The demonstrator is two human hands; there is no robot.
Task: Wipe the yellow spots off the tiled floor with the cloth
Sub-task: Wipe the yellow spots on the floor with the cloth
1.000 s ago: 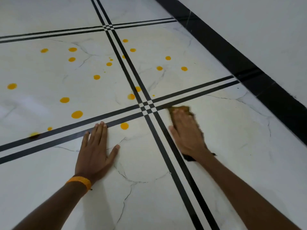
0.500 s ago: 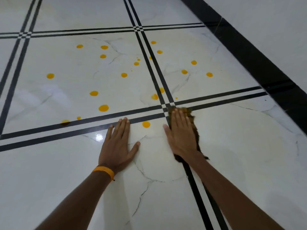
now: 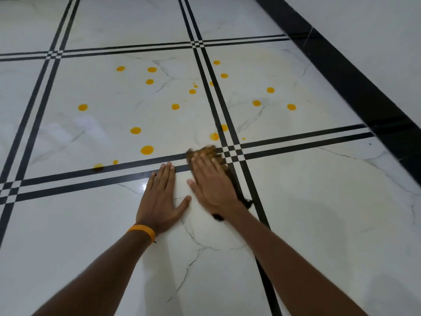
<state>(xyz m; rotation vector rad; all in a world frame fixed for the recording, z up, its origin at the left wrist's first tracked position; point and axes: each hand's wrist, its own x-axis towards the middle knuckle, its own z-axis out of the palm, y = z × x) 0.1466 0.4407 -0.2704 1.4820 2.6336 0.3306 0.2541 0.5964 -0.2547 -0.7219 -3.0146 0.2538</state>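
Note:
Several yellow spots [image 3: 147,150] dot the white marble tiles beyond the black double lines, spread from the left tile across to the right tile [image 3: 270,90]. My right hand [image 3: 210,181] lies flat on a dark brown cloth [image 3: 208,150], pressing it onto the floor over the black lines just left of the line crossing; cloth edges show past the fingertips and beside the wrist. My left hand [image 3: 160,197] rests flat on the tile beside it, fingers spread, an orange band on the wrist. The two hands almost touch.
The tiled floor [image 3: 319,213] has black double lines forming a grid. A black skirting band [image 3: 355,87] and a white wall run along the right side. Cracks-like veins mark the near tile.
My right hand has slid the cloth leftward across the line crossing, over where a yellow spot lay near my left hand; that spot is no longer visible. My left hand stays planted.

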